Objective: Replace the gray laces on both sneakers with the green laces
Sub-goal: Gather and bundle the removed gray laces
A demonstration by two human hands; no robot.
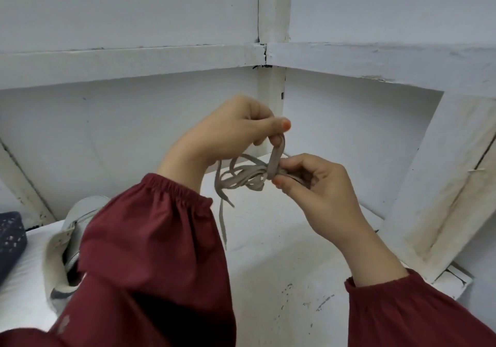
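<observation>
A bundle of gray laces (243, 176) hangs in the air between my hands, above the white table (268, 279). My right hand (319, 188) grips the gathered bundle at its right end. My left hand (233, 129) pinches a loop of the lace that passes over the bundle. Loose lace ends dangle down toward the table. A light gray sneaker (69, 239) lies at the left, partly hidden behind my left dark red sleeve. No green laces show.
A dark blue patterned object (10, 242) sits at the far left edge. White walls with ledges meet in a corner behind the table. A white frame (442, 199) leans at the right.
</observation>
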